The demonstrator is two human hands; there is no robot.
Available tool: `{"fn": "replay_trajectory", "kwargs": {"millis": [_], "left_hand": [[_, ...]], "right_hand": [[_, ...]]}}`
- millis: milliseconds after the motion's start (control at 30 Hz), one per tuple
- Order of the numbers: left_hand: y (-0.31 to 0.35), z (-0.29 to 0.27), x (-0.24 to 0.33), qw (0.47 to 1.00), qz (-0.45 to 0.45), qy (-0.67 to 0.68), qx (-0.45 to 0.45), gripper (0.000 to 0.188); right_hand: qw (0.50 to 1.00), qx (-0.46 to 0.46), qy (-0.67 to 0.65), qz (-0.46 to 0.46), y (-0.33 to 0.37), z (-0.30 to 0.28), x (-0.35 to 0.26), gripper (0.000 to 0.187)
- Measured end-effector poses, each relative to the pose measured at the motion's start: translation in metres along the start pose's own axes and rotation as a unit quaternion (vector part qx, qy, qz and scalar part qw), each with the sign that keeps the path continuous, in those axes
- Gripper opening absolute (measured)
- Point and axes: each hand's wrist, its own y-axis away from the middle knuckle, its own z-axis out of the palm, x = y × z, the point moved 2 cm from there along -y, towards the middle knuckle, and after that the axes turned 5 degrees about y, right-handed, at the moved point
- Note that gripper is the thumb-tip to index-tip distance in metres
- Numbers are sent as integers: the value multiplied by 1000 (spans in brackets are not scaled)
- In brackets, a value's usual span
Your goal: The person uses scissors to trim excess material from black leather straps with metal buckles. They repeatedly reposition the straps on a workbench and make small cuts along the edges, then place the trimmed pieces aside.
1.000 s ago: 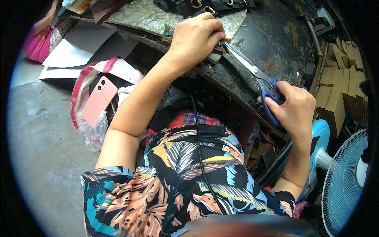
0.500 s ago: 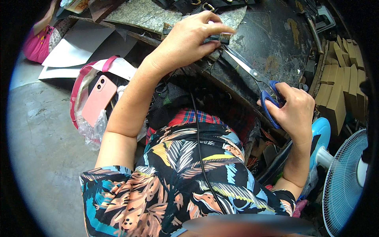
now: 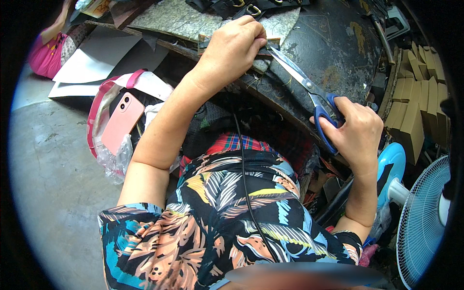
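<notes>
My right hand (image 3: 356, 130) has its thumb and fingers through the blue handles of a pair of scissors (image 3: 308, 84). The blades lie slightly parted, pointing up and left over the dark worktable (image 3: 333, 53). Just left of the blade tips, my left hand (image 3: 236, 46) is pinched closed at the table's near edge. Whatever its fingertips grip is too small or hidden to make out. Under and beside that hand sits a small flat block (image 3: 273, 42). Black straps with metal buckles (image 3: 252, 10) lie at the far edge of the view.
A grey stone slab (image 3: 176, 18) rests on the table at the left. An open bag with pink trim (image 3: 92, 116) holds a pink phone (image 3: 123, 121). At right are cardboard pieces (image 3: 411, 111) and a fan (image 3: 421, 222). A hammer-like tool (image 3: 382, 36) lies far right; another person's arm (image 3: 54, 26) shows far left.
My left hand's fingers have drawn together from a looser, spread pose. The scissors have turned flatter to view and their blades have parted a little, with the tips shifting slightly left and up.
</notes>
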Motion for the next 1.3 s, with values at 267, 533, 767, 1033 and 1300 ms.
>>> {"fn": "replay_trajectory", "kwargs": {"millis": [267,533,767,1033,1300], "left_hand": [[1,3,2,999,-26,0,30,8],[-4,7,3,999,9,19,41,22],[-5,6,1,1000,-27,-1,-14,9],[-5,15,2,999,0,-37,27,6],[18,-37,7,979,39,-75,186,9]], "right_hand": [[999,-14,42,-26,-2,7,-10,33],[999,-44,7,22,-4,-5,-2,42],[996,-80,12,32,-13,-5,-9,37],[997,-40,57,-24,-16,2,-15,34],[996,-20,90,-13,-13,9,0,33]]}}
